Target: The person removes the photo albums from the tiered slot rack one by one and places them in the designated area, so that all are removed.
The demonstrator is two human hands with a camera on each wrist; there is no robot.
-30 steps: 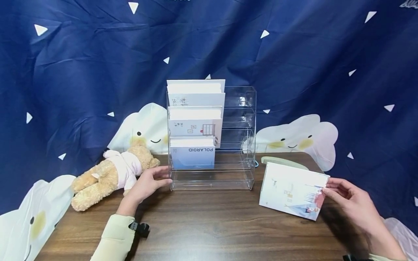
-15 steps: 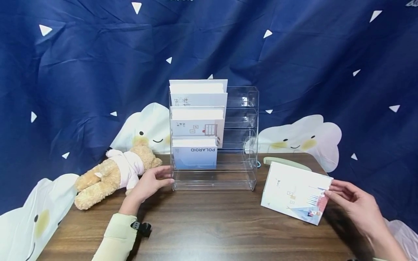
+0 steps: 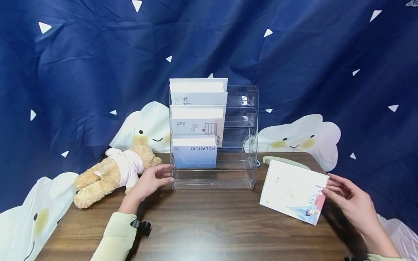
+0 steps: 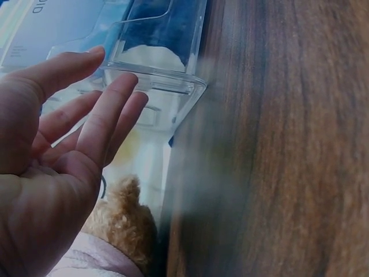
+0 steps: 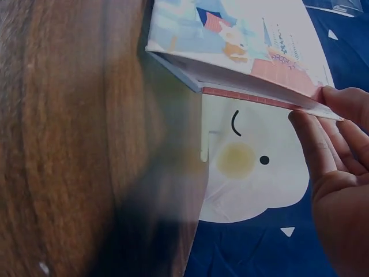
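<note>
A clear acrylic tiered rack [image 3: 213, 183] stands on the wooden table. Three white-edged books sit in its left part, the front one a blue book [image 3: 195, 156] marked POLAROID. My left hand [image 3: 151, 183] rests by the rack's lower left side. Its thumb and fingers are spread and loosely bent in the left wrist view, with fingertips near or on the plastic. My right hand [image 3: 354, 203] pinches the right edge of a white book [image 3: 290, 190] with a pastel drawing on its cover. Thumb on the cover and fingers beneath, it holds the book tilted in the right wrist view.
A teddy bear [image 3: 114, 172] in a pale hoodie lies left of the rack, close to my left forearm. Behind the white book lies a pale green comb [image 3: 284, 161]. A dark blue curtain [image 3: 294, 54] with clouds and triangles hangs behind the table.
Over the last half second my right hand and the white book have shifted slightly left, and the cover's tilt differs a little. My left hand has stayed at the rack's side.
</note>
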